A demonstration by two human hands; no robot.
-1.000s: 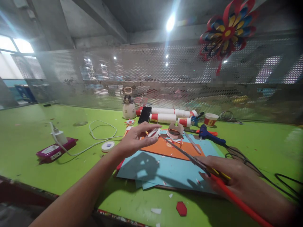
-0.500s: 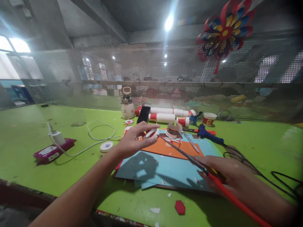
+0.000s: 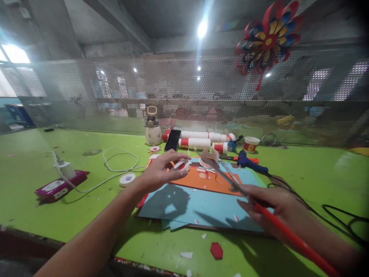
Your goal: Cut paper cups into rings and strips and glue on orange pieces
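My left hand [image 3: 164, 169] is closed in a pinch on a small white and red piece of paper cup [image 3: 181, 165], held above the stacked paper. In my right hand [image 3: 276, 204] are scissors [image 3: 239, 188] with red handles. Their blades are blurred and point toward the cut cup piece, slightly apart from it. Below both hands lie an orange sheet [image 3: 198, 184] and light blue sheets [image 3: 207, 209]. A partly cut paper cup [image 3: 211, 157] stands on the stack beyond the blades, beside a slim silver tool [image 3: 230, 171] that I cannot identify.
Behind the stack are a bottle [image 3: 152, 132], a phone [image 3: 173, 140], stacked paper cups [image 3: 194, 143] and a single cup [image 3: 251, 144]. A blue glue gun [image 3: 250, 162] with a black cord lies at right. At left sits a purple power strip [image 3: 60, 186] with a white cable.
The scissor blades have swung up and away from the cup piece. My left hand still pinches the piece, which has tilted slightly. The whole view has shifted a little.
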